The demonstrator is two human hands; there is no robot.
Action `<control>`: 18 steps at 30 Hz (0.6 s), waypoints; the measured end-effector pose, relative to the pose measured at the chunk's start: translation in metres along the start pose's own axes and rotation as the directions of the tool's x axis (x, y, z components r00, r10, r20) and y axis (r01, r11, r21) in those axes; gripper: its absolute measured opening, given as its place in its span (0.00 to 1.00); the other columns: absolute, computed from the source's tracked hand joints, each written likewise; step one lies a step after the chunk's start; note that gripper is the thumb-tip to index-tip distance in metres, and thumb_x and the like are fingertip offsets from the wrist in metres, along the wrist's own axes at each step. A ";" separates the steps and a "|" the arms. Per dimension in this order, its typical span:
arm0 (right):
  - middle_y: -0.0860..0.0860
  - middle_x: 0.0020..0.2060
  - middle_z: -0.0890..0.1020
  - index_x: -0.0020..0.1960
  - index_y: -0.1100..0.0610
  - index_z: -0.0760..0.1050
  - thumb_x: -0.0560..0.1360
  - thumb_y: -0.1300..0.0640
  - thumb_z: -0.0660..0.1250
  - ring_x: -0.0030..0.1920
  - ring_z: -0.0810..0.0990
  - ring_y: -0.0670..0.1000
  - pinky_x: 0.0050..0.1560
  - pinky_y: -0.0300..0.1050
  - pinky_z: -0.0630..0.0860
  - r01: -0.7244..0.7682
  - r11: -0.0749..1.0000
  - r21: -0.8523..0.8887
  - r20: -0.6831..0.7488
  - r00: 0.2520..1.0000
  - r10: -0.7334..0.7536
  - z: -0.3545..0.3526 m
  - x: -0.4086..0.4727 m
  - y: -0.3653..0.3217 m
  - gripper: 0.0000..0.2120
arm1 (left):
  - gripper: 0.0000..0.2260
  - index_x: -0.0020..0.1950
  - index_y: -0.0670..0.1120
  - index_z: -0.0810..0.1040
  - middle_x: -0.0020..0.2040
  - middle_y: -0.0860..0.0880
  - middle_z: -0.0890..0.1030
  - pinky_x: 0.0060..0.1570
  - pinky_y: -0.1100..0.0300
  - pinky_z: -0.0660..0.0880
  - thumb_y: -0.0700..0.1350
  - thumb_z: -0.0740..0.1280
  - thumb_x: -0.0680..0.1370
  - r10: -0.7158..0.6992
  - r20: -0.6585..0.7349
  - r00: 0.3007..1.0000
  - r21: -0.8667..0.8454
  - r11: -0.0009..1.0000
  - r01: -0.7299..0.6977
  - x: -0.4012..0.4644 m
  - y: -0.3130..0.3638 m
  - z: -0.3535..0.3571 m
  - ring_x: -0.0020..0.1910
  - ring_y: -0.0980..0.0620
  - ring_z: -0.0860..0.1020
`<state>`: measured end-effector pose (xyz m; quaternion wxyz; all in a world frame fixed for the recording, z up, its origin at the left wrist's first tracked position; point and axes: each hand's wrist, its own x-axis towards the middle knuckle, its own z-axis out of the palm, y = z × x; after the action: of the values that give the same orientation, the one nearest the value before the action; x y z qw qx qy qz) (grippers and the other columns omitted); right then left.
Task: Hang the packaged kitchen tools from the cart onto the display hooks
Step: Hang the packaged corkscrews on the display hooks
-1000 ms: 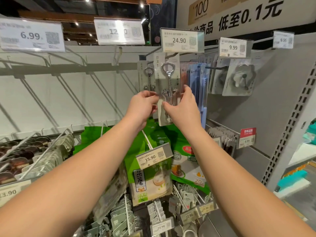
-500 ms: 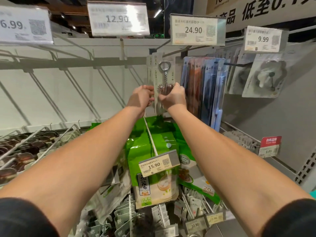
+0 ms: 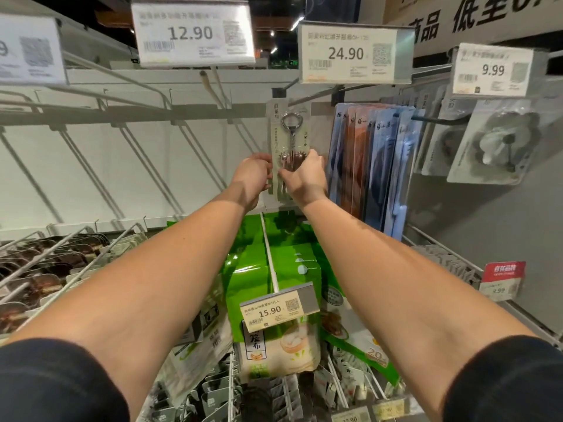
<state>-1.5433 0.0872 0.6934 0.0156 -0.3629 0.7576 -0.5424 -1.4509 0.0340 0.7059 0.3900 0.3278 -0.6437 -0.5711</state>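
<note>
Both arms up at the top hook row. My left hand and right hand pinch the lower half of a carded corkscrew pack, one on each side edge, fingers curled round it. Pack is upright, its top right at the display hook under the 24.90 price tag. Can't tell if the card hole is actually on the wire.

Just right of the pack: a dense stack of blue and orange flat packs on the next hook, then round flower-shaped items in clear packs under the 9.99 tag.

Left of the pack: bare wire hooks slanting off a white back panel, with the 12.90 tag above.

Row below: green bags behind a 15.90 tag; dark packaged items on hooks at far left; small grey carded packs at the bottom. Grey side panel at right carries a red label. Banner with large Chinese characters up top. Ceiling is dark with spot lights.
</note>
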 end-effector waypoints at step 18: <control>0.58 0.69 0.71 0.72 0.57 0.68 0.78 0.49 0.65 0.64 0.74 0.58 0.66 0.50 0.72 0.130 0.968 -0.216 0.127 0.986 -0.104 -0.048 -0.109 -0.057 0.26 | 0.11 0.55 0.47 0.77 0.49 0.46 0.79 0.40 0.62 0.72 0.35 0.60 0.79 0.150 -0.054 0.987 0.229 0.964 -0.134 -0.105 0.012 -0.109 0.42 0.51 0.77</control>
<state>-1.4528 0.1790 0.7202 -0.0137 -0.4370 0.7888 -0.4320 -1.3044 0.0746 0.7089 0.4131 0.3428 -0.7117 -0.4531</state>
